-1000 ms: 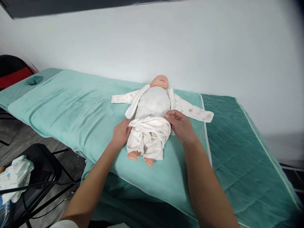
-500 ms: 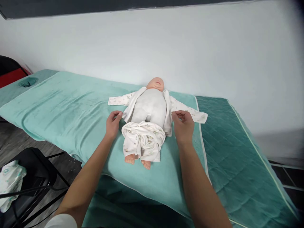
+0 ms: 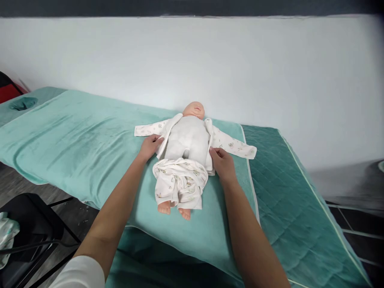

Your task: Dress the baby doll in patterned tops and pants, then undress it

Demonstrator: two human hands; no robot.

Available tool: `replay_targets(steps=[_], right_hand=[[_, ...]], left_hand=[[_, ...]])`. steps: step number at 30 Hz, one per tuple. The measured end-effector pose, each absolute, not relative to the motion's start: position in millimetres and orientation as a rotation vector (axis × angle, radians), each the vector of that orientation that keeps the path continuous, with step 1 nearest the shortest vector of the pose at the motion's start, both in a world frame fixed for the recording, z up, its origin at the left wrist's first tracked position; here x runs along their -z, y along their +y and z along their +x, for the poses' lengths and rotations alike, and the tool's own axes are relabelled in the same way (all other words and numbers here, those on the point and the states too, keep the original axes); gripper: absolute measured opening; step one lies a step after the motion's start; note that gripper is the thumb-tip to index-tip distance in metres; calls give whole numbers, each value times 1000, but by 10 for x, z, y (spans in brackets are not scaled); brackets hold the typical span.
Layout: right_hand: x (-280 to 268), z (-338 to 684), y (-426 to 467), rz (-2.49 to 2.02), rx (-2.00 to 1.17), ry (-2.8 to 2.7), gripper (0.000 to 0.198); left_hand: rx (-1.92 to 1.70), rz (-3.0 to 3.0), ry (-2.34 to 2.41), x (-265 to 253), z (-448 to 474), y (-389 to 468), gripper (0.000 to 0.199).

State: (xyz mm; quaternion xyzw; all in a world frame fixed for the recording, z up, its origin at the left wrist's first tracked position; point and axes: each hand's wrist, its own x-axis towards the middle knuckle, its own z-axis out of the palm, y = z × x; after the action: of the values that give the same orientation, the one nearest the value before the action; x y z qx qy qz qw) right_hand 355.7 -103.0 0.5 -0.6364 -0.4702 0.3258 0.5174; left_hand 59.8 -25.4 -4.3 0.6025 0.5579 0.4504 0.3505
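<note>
A baby doll (image 3: pixel 188 138) lies on its back with its head toward the wall and its white cloth torso bare at the front. Its patterned white baby shirt (image 3: pixel 229 144) is open, both sleeves spread sideways. My left hand (image 3: pixel 151 146) pinches the shirt's edge beside the doll's left-of-view flank. On the other side, my right hand (image 3: pixel 222 163) is closed on the opposite shirt edge. Patterned baby pants (image 3: pixel 180 180) are bunched around the doll's hips and legs, and both bare feet stick out below them.
The doll rests on a light green sheet (image 3: pixel 99 136) over a long bed against a white wall (image 3: pixel 192 60). A darker quilted cover (image 3: pixel 288 192) lies to the right. At lower left stands a black chair (image 3: pixel 33 220) with a white diaper-like item (image 3: pixel 7 234) on it.
Both hands have moved inward toward the doll's torso, bringing the shirt's edges closer in. The camera view has shifted slightly.
</note>
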Motion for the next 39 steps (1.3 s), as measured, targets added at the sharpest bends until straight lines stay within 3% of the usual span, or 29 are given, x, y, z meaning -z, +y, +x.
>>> replay_targets(steps=[5,10,19,25,32,36,39], right_hand=[[-5,3544,-1047,-1374,-825,-1088,35],[-27,3521,-1072,-1280,-970,-947,38],[7,3837,-1075,-1305,-614,-789,34],[120,4531,-1352,-1803,-334,-1015,43],[127,4567,-1490,-2013,28,-1150,35],[96,4270,-1518,-1841,309,-1389,29],[39,3904,-1524,-1576,231,-1671,22]], left_hand=[[-1677,997,1311,43,421,-283,26],[-1806,997,1509,109,322,-306,23],[-1676,1312,1837,59,265,-424,16],[-1608,1498,1966,47,146,-399,8],[-1580,1571,2108,38,177,-473,9],[-1521,1795,2144,8,287,-564,21],[-1384,2192,2034,-28,459,-642,22]])
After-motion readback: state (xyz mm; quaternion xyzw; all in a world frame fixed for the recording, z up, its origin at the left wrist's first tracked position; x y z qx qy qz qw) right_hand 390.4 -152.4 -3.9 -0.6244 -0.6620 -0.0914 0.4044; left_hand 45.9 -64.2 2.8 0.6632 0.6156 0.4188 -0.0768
